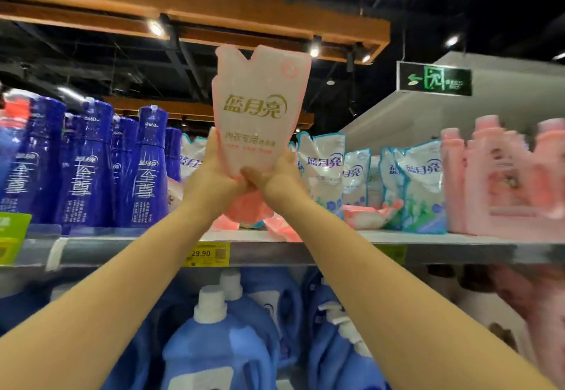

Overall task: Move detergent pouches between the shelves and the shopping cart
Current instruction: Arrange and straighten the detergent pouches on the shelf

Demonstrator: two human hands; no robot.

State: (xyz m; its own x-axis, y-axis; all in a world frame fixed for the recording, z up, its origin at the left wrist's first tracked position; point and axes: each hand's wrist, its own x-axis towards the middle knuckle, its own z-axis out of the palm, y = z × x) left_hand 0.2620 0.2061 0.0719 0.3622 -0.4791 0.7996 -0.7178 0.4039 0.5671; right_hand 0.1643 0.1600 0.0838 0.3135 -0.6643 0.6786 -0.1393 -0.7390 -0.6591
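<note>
Above the shelf (428, 241), pink pouch (260, 108) between both hands.

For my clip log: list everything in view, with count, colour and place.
held pouch: one, pale pink, upright above top shelf
bottles: several, dark blue, top shelf left
standing pouches: several, white-blue, top shelf right of centre
flat pouches: few, pink, lying on top shelf
pink jugs: several, top shelf far right
blue jugs: several, white caps, below top shelf
exit sign: one, green, upper right
left hand: grips held pouch's base
right hand: grips its base too
</note>
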